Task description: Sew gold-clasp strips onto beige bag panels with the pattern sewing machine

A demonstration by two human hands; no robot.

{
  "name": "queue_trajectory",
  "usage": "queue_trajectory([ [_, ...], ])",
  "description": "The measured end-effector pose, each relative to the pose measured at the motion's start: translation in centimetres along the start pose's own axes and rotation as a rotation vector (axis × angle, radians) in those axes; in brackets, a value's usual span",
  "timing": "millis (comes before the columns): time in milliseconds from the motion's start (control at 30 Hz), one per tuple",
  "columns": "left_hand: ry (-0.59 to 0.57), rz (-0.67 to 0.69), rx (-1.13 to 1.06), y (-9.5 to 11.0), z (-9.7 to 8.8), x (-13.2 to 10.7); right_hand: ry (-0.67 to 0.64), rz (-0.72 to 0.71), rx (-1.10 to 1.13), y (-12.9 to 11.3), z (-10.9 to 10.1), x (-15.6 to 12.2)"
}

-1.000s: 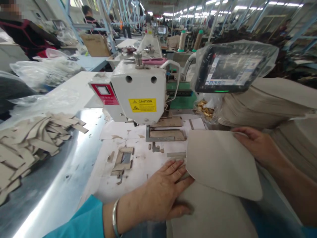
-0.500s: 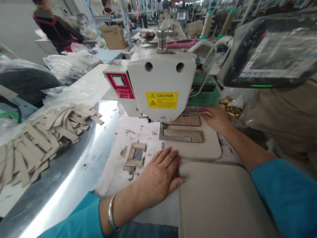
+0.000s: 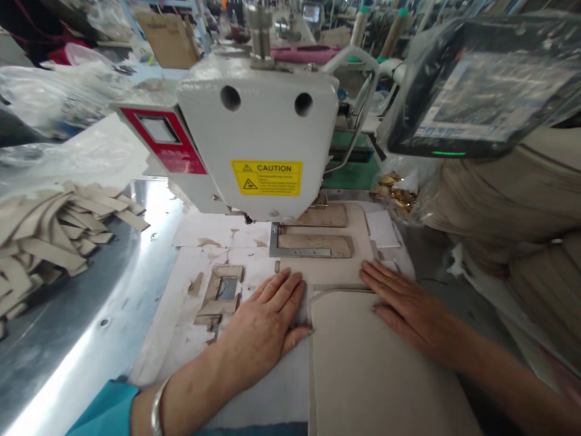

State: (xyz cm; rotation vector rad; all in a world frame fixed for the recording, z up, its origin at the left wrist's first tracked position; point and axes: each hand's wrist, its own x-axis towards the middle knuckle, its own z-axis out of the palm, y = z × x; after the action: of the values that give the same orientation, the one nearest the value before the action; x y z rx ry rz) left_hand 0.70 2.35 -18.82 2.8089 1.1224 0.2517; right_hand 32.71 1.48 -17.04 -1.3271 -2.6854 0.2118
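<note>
Far left you've got a heap of strips (image 3: 49,230) dumped on the shiny metal part of the table (image 3: 91,339), too many to count, looks like they just sit there within arm's reach. Next over is a small cardboard jig (image 3: 220,293) with a window cut in it, one of those, lying loose on the white sheet.

Your left hand (image 3: 263,321) is spread flat, palm down, gripping nothing, with the thumb side touching the left edge of the big beige panel (image 3: 376,369). My guess is you're pinning that edge so it doesn't slide. The panel's top edge sits just below the metal clamp frame (image 3: 313,245) under the machine head (image 3: 254,139), one frame, one machine, with a second beige piece (image 3: 338,269) already lying under the clamp.

Your right hand (image 3: 403,306) is flat and open too, fingers stretched, resting on the panel's upper right corner, holding nothing, probably squaring it up from that side. So two hands, both pressing, none grasping.

Further right there's one bagged screen (image 3: 476,91), a little pile of gold bits (image 3: 393,191) below it, and a tall stack of beige sheets (image 3: 503,200) I can't count.
</note>
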Motion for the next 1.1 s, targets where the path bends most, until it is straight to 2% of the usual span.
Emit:
queue_trajectory([
  [200,-0.002,-0.015,-0.022,-0.1,-0.2,0.6,0.059,0.025,-0.121,-0.1,1.4,0.2],
  [400,0.019,-0.04,-0.021,0.1,-0.4,1.1,0.017,-0.005,-0.16,-0.3,1.3,0.2],
  [700,-0.062,-0.083,0.024,0.8,-1.3,2.2,0.019,0.005,-0.12,-0.5,0.7,0.5],
  [833,-0.05,-0.135,0.047,1.6,-0.6,1.7,0.027,0.019,-0.088,-0.9,0.7,0.2],
  [933,-0.039,-0.164,0.046,2.0,0.2,0.8,0.092,0.02,-0.064,-0.7,1.1,-0.1],
  [1100,-0.034,-0.153,0.066,1.9,0.6,0.3,0.151,0.034,-0.067,0.0,1.4,0.3],
])
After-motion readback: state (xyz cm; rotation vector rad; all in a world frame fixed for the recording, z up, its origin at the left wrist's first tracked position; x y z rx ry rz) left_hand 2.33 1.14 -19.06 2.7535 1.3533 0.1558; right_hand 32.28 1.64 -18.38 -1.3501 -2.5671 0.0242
